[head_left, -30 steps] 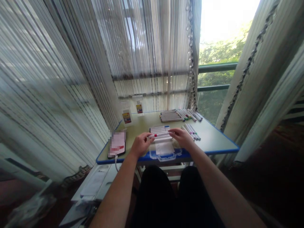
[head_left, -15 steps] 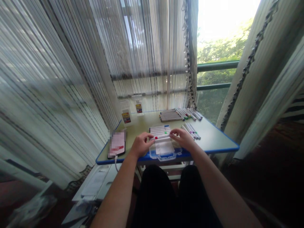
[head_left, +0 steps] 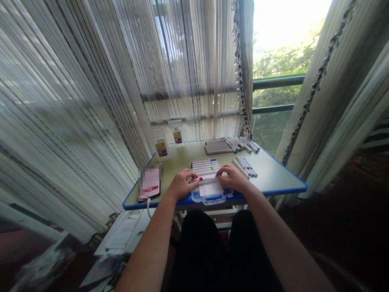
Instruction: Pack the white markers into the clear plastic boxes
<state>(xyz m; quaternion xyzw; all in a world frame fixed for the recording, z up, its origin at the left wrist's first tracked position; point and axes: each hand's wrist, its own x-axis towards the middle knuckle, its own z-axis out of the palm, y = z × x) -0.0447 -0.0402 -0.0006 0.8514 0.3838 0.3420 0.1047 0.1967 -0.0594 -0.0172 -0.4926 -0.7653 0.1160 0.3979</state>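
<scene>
A white marker with a red band [head_left: 208, 177] lies crosswise between my hands. The fingers of my left hand [head_left: 184, 184] pinch its left end, while my right hand [head_left: 233, 178] grips the right end. Beneath it is a clear plastic case [head_left: 209, 200] at the table's front edge, with a white sheet [head_left: 210, 187] in its near part. Just beyond the held marker, a row of white markers [head_left: 203, 165] lies side by side; one shows a green band and another a blue end. My fingers partly hide both ends of the held marker.
Several loose markers [head_left: 244, 166] lie right of the case, and a larger group [head_left: 219, 147] is at the back. A phone [head_left: 149, 184] with a white cable rests on the left of the blue-edged table [head_left: 282, 178]. Two clear labelled containers [head_left: 161, 149] stand at the back left.
Both hands have brought the red-banded marker slightly toward me, lower over the white sheet. The grip at both ends stays the same.
</scene>
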